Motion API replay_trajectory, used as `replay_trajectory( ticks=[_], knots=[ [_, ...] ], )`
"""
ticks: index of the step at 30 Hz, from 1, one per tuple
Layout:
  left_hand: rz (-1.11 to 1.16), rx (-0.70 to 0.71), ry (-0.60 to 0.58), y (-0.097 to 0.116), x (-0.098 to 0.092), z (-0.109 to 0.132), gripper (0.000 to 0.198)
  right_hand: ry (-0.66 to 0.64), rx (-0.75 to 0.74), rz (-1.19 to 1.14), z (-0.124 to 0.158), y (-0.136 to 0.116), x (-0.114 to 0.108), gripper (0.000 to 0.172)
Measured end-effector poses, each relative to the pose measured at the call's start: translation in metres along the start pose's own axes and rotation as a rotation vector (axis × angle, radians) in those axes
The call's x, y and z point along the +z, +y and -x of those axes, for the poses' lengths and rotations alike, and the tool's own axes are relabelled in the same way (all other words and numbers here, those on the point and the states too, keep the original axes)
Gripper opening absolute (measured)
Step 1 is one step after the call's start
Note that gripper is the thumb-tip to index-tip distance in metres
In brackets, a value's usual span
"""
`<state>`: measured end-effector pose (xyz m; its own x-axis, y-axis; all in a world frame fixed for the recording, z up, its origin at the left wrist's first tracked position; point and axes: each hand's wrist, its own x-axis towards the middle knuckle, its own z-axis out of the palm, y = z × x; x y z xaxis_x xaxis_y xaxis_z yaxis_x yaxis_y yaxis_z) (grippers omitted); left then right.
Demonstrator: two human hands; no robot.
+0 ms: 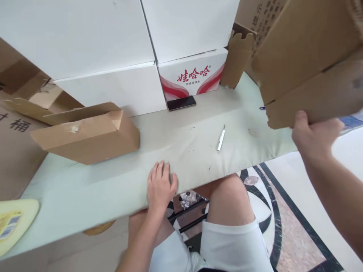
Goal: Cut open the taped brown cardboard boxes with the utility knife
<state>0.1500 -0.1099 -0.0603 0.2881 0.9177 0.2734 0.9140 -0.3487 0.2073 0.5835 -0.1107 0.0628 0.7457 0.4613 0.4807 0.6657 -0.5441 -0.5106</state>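
Observation:
My right hand (317, 138) is closed on the lower edge of a brown cardboard box (300, 64), which is raised at the right, partly cut off by the frame. The thumb lies on the near face, and the other fingers are largely hidden. My left hand (161, 185) lies flat on the front edge of the cloth-covered table (181, 139), its fingers stretched out and nothing in it. Between the two hands, a silver pen (221, 139) rests on the cloth. A small open carton (93, 141) stands to the left of my left hand.
White boxes (110, 90) are stacked along the back, one with red printing (195, 77). A black phone (181, 103) lies against it. At the left are an open brown carton (17, 151) and a pale yellow packet (17, 223). A notched cardboard piece (238, 60) stands back right.

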Motion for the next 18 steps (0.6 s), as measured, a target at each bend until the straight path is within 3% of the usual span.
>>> replay_trajectory(
  ticks=[4,9,13,18],
  knots=[
    [-0.076,0.009,-0.007,0.003,0.0,0.001,0.045,-0.04,-0.041,0.119,-0.059,-0.016,0.038,0.037],
    [-0.087,-0.011,-0.045,0.0,0.0,0.002,0.044,-0.155,-0.039,0.123,-0.107,-0.054,0.089,0.048],
    [-0.002,-0.035,-0.042,-0.002,0.002,0.004,0.044,-0.293,-0.138,0.202,-0.137,-0.086,0.124,0.082],
    [0.073,-0.066,-0.066,-0.002,0.001,0.004,0.044,-0.319,-0.315,0.139,-0.153,-0.1,0.143,0.08]
  ],
)
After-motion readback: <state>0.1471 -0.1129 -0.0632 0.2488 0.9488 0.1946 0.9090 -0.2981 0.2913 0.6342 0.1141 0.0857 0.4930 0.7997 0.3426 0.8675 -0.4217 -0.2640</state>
